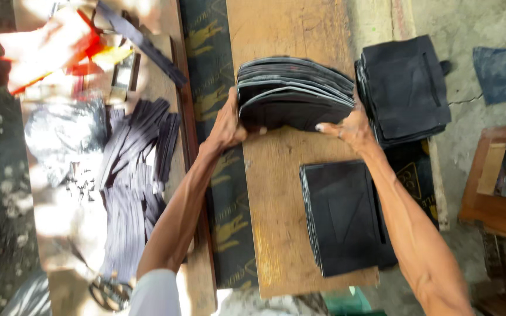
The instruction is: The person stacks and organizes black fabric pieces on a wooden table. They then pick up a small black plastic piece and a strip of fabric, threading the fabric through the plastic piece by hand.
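A thick stack of black cut fabric pieces (294,93) stands on edge on the wooden board (276,193). My left hand (228,124) grips its left end and my right hand (349,126) grips its right end, so both hands press the stack between them. A second flat pile of black pieces (342,216) lies on the board below my right forearm. A third pile of black pieces (404,88) rests at the upper right, just beyond my right hand.
Several long dark strips (136,169) lie scattered on a table to the left, beside a grey plastic bag (65,131) and red and yellow items (60,50). A dark printed sheet (218,169) runs under the board. A small wooden table (502,193) with a spray can stands at right.
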